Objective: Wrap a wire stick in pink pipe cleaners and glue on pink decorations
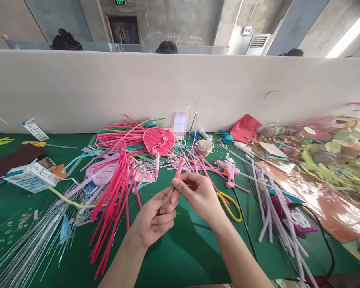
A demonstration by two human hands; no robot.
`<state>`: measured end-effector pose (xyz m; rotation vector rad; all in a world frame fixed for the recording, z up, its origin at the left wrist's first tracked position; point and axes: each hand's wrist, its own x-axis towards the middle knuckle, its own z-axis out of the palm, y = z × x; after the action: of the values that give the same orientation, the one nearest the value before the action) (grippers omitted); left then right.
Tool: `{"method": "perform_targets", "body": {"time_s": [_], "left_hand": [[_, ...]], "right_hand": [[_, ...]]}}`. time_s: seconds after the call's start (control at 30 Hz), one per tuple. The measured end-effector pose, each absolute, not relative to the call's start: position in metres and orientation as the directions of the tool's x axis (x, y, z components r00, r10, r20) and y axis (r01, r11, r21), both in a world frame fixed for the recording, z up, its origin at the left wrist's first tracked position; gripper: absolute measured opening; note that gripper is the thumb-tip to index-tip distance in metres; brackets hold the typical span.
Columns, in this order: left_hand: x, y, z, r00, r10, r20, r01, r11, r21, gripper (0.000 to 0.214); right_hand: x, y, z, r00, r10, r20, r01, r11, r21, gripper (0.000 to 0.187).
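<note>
My right hand (pixel 201 197) pinches the lower end of a pink-wrapped wire stem (pixel 180 167), held upright over the table. Bare wires rise from its top and bend over at the tip. Just below, the fingertips of my left hand (pixel 156 216) are closed at the stem's bottom end, nearly touching my right thumb. Beyond the hands lies a round pink pipe-cleaner fan (pixel 157 141) with a wrapped handle. A bundle of red pipe cleaners (pixel 115 208) lies left of my left hand. Yellow-handled scissors (pixel 230 206) rest beside my right wrist.
A pink glue gun (pixel 229 172) with a black cord and a paper cup (pixel 205 146) stand beyond. Loose wires (pixel 39 240) and a milk carton (pixel 32 176) are at left. Lilac pipe cleaners (pixel 268 208) lie at right. A white partition (pixel 138 92) closes the back.
</note>
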<state>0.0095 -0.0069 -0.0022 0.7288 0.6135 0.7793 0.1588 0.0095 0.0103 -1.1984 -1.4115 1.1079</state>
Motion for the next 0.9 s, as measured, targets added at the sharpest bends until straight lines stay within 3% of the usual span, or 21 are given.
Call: {"method": "perform_targets", "body": {"time_s": [0.07,0.13,0.2,0.27,0.33,0.4,0.5,0.53,0.6,0.67,0.73,0.8,0.9], "left_hand": [[0.013,-0.007,-0.004,0.492,0.846,-0.207,-0.311,0.393,0.866,0.024],[0.02,-0.008,-0.009,0.29,0.95,-0.115,-0.061,0.138,0.989,0.021],[0.027,-0.01,-0.016,0.077,0.993,0.089,0.264,-0.107,0.959,0.014],[0.032,-0.011,-0.021,-0.025,0.976,0.217,0.428,-0.185,0.884,0.01],[0.033,-0.012,-0.024,-0.045,0.971,0.236,0.455,-0.191,0.87,0.014],[0.028,-0.012,-0.021,0.014,0.988,0.156,0.37,-0.15,0.917,0.022],[0.016,-0.01,-0.01,0.253,0.961,-0.111,-0.036,0.124,0.992,0.031],[0.013,-0.009,-0.007,0.354,0.919,-0.177,-0.171,0.249,0.953,0.03],[0.009,-0.007,-0.003,0.483,0.85,-0.209,-0.281,0.377,0.883,0.03],[0.011,-0.007,-0.004,0.435,0.879,-0.195,-0.231,0.319,0.919,0.031],[0.018,-0.008,-0.01,0.225,0.97,-0.088,-0.015,0.094,0.995,0.027],[0.027,-0.01,-0.018,0.021,0.992,0.125,0.297,-0.126,0.946,0.015],[0.035,-0.012,-0.026,-0.074,0.969,0.235,0.454,-0.177,0.873,0.013]], "right_hand": [[0.157,0.01,0.008,-0.019,0.993,0.112,0.168,0.114,-0.979,0.035],[0.153,0.011,0.005,0.078,0.988,0.135,0.26,0.111,-0.959,0.032],[0.148,0.012,0.002,0.168,0.972,0.166,0.358,0.097,-0.929,0.03],[0.144,0.011,0.0,0.204,0.961,0.185,0.399,0.091,-0.912,0.027],[0.143,0.011,0.0,0.177,0.971,0.162,0.372,0.086,-0.924,0.024],[0.146,0.01,0.002,0.117,0.986,0.116,0.305,0.075,-0.949,0.025],[0.155,0.01,0.007,-0.002,0.999,0.048,0.171,0.048,-0.984,0.031],[0.157,0.01,0.009,-0.042,0.999,0.033,0.126,0.038,-0.991,0.032],[0.159,0.009,0.011,-0.081,0.996,0.023,0.064,0.028,-0.998,0.032],[0.156,0.01,0.01,-0.033,0.999,0.031,0.07,0.033,-0.997,0.033],[0.151,0.01,0.006,0.08,0.995,0.057,0.135,0.046,-0.99,0.034],[0.146,0.011,0.002,0.176,0.98,0.089,0.213,0.05,-0.976,0.032],[0.143,0.013,-0.003,0.205,0.973,0.103,0.265,0.046,-0.963,0.029]]}}
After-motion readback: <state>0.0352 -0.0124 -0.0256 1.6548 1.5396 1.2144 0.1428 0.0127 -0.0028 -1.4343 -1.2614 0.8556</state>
